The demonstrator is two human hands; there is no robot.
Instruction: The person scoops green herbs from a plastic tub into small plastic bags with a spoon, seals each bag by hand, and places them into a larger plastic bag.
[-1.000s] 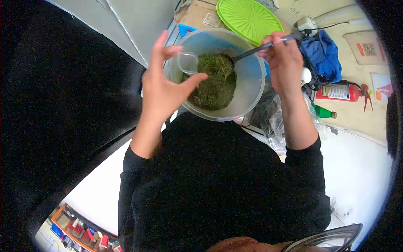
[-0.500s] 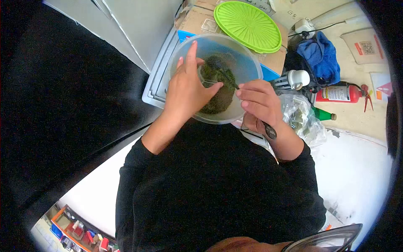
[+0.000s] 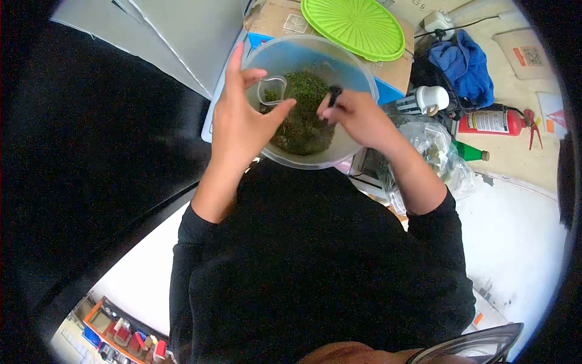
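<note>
Chilling on the box (image 3: 273,23) near its edge: lime lid (image 3: 354,27). Left hand (image 3: 237,124) pinching clear cup (image 3: 271,91), right hand (image 3: 359,119) black handle (image 3: 334,94).

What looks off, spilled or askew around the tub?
No spill shows outside the tub. The blue cloth lies bunched rather than folded, and a small dark mark near the green bottle may be chipped paint; too small to tell. Nothing else stands out.
</note>
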